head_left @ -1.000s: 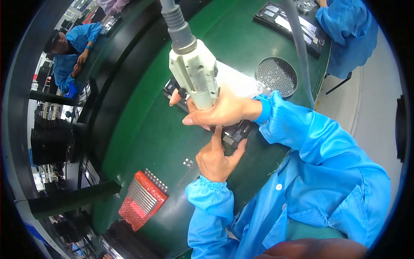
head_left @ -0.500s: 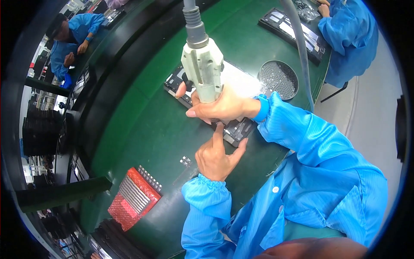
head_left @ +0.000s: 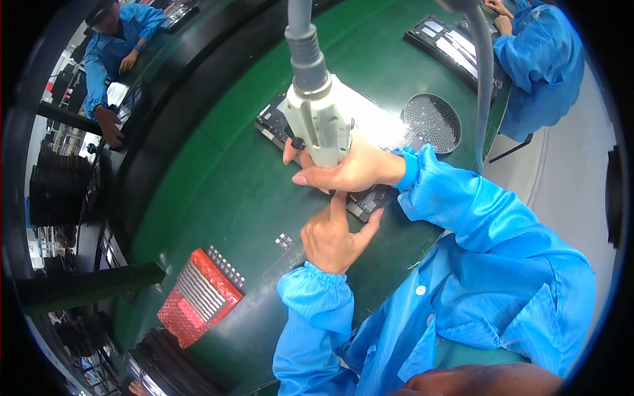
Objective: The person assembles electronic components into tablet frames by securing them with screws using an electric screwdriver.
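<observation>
A white powered screwdriver [head_left: 320, 125] with a grey ribbed top is wrapped in the fingers of my right hand [head_left: 360, 168]. It stands nearly upright over a black flat device housing [head_left: 271, 122]. The driver's tip is hidden behind my right hand. Below, my left hand [head_left: 327, 241] holds the near end of the housing, with its index finger reaching up under the right hand and its thumb at the corner. A bright white area covers much of the housing's middle, and my right hand hides part of it.
A round dish of small parts [head_left: 432, 123] sits right of the housing. Red bubble wrap [head_left: 198, 297] with metallic strips lies at the lower left, near small loose pieces [head_left: 284, 241]. A grey hose [head_left: 484, 92] hangs at the right. Co-workers in blue sit at far left and far right.
The view has shifted slightly, so the bench appears moved. Both my hands keep their hold on screwdriver and housing. At the far left, the co-worker's arm has reached down toward the bench.
</observation>
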The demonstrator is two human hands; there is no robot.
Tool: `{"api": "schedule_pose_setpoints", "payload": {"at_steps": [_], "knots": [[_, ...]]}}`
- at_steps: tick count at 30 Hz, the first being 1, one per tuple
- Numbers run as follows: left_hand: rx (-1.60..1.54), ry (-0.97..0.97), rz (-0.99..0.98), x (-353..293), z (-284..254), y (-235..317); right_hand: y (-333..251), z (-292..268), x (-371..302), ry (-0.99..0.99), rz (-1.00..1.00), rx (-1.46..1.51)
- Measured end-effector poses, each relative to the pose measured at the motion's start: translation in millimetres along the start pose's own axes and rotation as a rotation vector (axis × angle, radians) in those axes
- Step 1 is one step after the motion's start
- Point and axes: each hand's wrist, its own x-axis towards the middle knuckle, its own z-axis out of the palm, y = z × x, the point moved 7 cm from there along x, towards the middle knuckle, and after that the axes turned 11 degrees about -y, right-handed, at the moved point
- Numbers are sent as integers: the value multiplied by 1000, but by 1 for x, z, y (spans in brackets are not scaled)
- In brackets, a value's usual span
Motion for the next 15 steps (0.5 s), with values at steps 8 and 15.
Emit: {"api": "schedule_pose_setpoints", "payload": {"at_steps": [8, 15], "knots": [[-14, -18, 6, 1, 0, 1, 2, -3, -5, 55, -24, 28], [38, -83, -31, -2, 2, 1, -9, -16, -9, 153, -51, 85]]}}
